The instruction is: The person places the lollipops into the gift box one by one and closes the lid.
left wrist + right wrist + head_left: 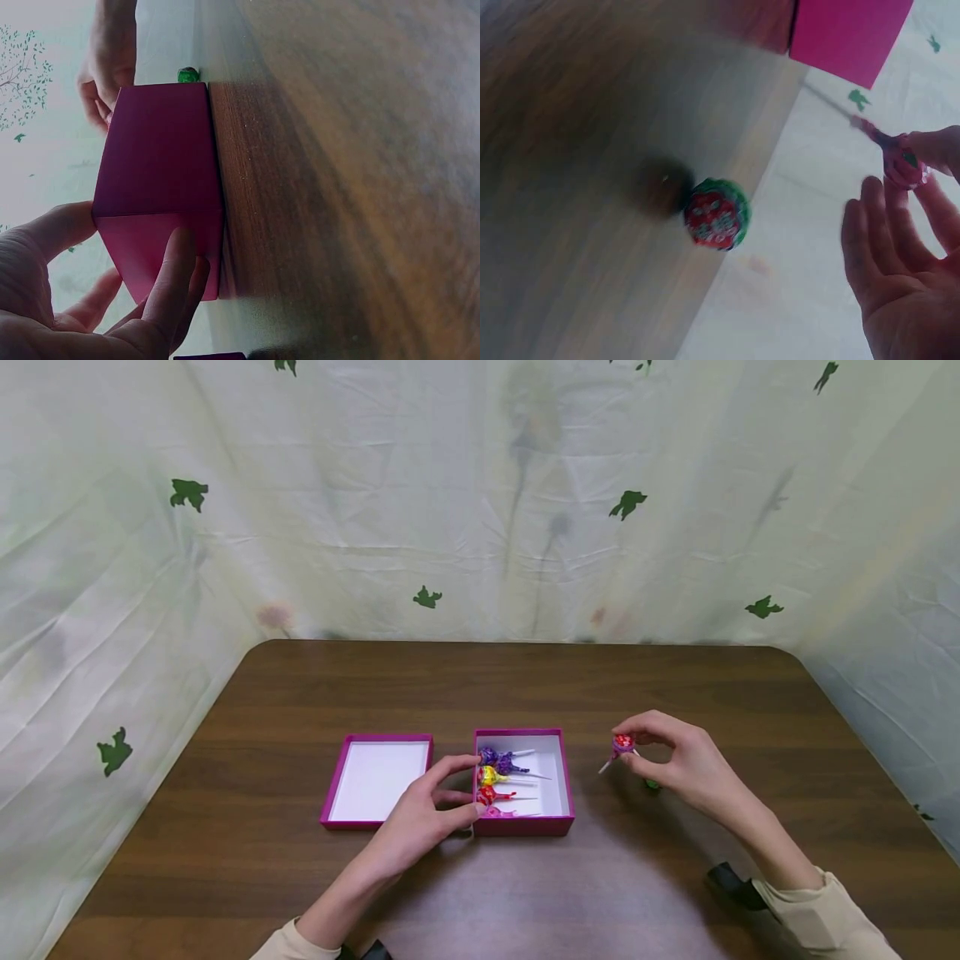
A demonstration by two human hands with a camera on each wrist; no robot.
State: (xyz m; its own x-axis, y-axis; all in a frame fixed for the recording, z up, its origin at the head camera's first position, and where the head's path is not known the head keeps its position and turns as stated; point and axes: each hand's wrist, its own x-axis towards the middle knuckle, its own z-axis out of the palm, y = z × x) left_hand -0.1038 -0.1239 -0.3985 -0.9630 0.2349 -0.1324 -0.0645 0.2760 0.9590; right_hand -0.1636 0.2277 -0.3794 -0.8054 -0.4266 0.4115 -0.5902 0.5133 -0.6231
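A magenta box [564, 777] with a white inside stands mid-table and holds several wrapped lollipops [498, 779]. My left hand [435, 814] grips its left wall, thumb over the rim; the same box [161, 187] fills the left wrist view with my fingers [176, 277] curled on it. To the right of the box, my right hand [675, 760] pinches a red and pink lollipop [622, 744] just above the table, also seen as the lollipop [896, 154] in the right wrist view. A green-wrapped lollipop [717, 214] lies on the table under that hand.
The box's magenta lid [375, 778] lies upturned left of the box. The brown wooden table [300, 693] is backed by a pale cloth with green leaf prints [627, 503]. A dark strap [733, 885] sits at my right wrist.
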